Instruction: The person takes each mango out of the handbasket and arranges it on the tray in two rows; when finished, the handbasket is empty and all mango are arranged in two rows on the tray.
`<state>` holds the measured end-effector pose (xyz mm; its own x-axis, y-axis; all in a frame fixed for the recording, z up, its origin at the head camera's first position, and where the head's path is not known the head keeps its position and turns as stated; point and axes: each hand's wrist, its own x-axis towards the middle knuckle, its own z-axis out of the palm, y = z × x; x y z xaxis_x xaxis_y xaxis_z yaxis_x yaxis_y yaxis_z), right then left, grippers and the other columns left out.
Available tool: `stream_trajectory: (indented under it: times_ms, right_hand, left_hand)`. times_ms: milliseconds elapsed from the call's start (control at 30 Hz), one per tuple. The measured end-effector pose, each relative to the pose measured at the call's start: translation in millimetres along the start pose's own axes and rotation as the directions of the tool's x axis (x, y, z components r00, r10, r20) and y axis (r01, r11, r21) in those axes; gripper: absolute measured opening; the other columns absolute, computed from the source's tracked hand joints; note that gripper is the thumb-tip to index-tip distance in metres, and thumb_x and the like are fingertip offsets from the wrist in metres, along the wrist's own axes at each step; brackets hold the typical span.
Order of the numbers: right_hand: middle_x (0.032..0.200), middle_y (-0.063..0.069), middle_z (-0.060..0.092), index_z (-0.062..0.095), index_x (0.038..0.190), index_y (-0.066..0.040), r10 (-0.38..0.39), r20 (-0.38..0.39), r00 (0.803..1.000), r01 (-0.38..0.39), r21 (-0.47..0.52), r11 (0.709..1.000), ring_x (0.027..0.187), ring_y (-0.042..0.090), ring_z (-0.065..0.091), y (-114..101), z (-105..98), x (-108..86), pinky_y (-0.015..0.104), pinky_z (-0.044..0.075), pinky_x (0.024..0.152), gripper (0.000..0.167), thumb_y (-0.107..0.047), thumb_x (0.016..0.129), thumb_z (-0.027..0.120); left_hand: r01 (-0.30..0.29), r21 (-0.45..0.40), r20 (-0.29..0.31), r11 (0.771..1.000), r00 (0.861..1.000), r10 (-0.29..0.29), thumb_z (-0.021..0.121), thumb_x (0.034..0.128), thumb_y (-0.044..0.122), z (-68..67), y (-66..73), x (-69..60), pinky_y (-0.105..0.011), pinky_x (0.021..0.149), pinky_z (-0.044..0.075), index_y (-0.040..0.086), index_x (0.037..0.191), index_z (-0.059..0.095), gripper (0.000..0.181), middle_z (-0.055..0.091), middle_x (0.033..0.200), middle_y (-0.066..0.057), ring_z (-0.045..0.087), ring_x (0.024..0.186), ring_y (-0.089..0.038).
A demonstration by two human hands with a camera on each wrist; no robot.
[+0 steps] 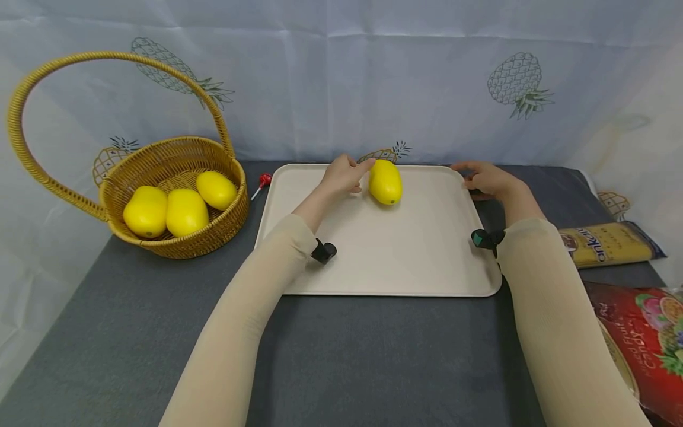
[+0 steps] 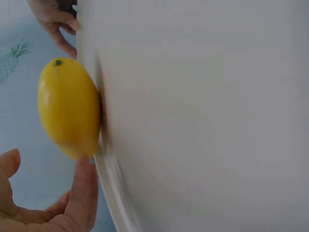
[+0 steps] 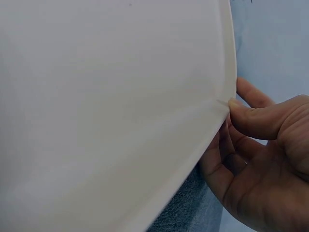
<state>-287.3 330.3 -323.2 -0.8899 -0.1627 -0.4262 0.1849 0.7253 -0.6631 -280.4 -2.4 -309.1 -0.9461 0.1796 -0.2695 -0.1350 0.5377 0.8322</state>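
A smooth yellow mango-like fruit [image 1: 385, 182] lies at the far side of a cream rectangular tray [image 1: 405, 255]. Beside its left end is my left hand [image 1: 344, 176], index finger stretched out and its tip touching the fruit. In the left wrist view the fruit [image 2: 70, 108] shows a small dark stem spot, and the left hand's fingers [image 2: 82, 188] are extended with the thumb apart. My right hand [image 1: 488, 179] grips the tray's far right corner. The right wrist view shows that hand [image 3: 265, 150] with its thumb on the rim and fingers curled underneath.
At left stands a woven basket [image 1: 224, 228] with a tall handle and 3 more yellow fruits [image 1: 187, 212]. A red lollipop [image 1: 264, 179] lies between basket and tray. To the right are a yellow packet [image 1: 613, 244] and a red candy bag [image 1: 645, 344]. A pineapple-print cloth [image 1: 352, 83] hangs behind.
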Motion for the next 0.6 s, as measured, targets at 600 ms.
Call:
stream_trajectory:
  times_ms: [600]
  right_hand:
    - [0.141,0.025,0.031,0.017,0.159,-0.017,0.002,-0.004,1.0,-0.002,-0.003,1.0,0.123,0.034,0.043,0.4,-0.7,1.1,0.057,0.042,0.109,0.058,-0.011,0.106,0.039]
  left_hand:
    - [-0.074,-0.108,-0.008,0.991,0.997,0.073,0.05,0.0999,0.049,-78.5,5.0,-27.6,-0.031,0.1,0.055,0.008,0.144,0.038,0.061,0.047,0.145,-0.016,0.059,0.122,-0.028]
